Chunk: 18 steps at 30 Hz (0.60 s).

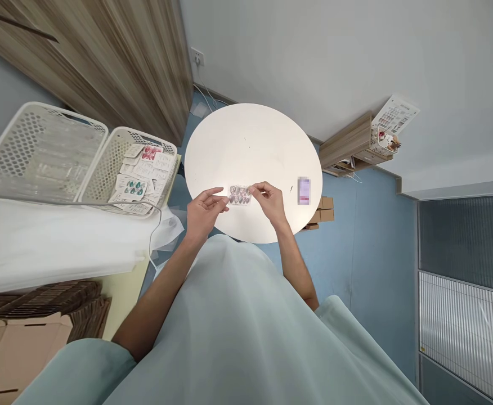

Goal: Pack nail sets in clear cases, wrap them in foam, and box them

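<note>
A small clear pack of press-on nails (240, 195), in two rows of shiny dark and pinkish pieces, is held over the round white table. My right hand (270, 202) pinches its upper right corner between thumb and fingertips. At the pack's left edge, the thumb and a finger of my left hand (204, 212) close on it, while the index finger stretches out above. Whether the pack rests on the tabletop or hangs just over it, I cannot tell.
The round white table (250, 135) carries a phone with a blurred screen (304, 191) at its right. To the left, one white basket (94, 174) holds carded nail sets; another (8, 140) holds clear plastic pieces. Flattened cardboard boxes (27, 354) lie lower left. A low wooden shelf (350, 140) stands at the right.
</note>
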Available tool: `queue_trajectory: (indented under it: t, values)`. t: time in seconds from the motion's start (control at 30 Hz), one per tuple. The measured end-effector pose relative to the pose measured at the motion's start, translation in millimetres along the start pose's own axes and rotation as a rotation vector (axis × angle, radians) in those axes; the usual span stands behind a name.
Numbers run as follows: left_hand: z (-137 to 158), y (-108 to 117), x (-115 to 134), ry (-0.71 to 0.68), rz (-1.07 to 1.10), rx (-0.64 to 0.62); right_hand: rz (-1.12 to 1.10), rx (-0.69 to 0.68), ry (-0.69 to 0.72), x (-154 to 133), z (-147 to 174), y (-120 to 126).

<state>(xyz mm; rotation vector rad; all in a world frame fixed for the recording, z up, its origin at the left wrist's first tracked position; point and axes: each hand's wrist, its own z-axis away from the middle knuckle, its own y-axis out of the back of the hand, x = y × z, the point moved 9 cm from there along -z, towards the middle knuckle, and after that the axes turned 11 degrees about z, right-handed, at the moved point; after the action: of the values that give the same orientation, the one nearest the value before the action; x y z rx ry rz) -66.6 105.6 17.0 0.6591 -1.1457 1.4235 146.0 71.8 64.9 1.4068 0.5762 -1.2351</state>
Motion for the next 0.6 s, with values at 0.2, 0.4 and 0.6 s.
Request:
queue_trajectory:
  t: [0.2,0.4,0.6]
  values:
    - [-8.3,4.8,-15.6,0.079,-0.076,-0.006,0.044,0.004,0.034,2.0,-0.4,1.7]
    - [-17.3,-4.0,-27.3,0.285,-0.132,-0.104,0.043,-0.016,0.101,-5.1,8.8,2.8]
    - [-25.7,-20.1,-12.9,0.286,-0.112,-0.146,-0.065,-0.126,-0.013,6.7,18.3,0.4]
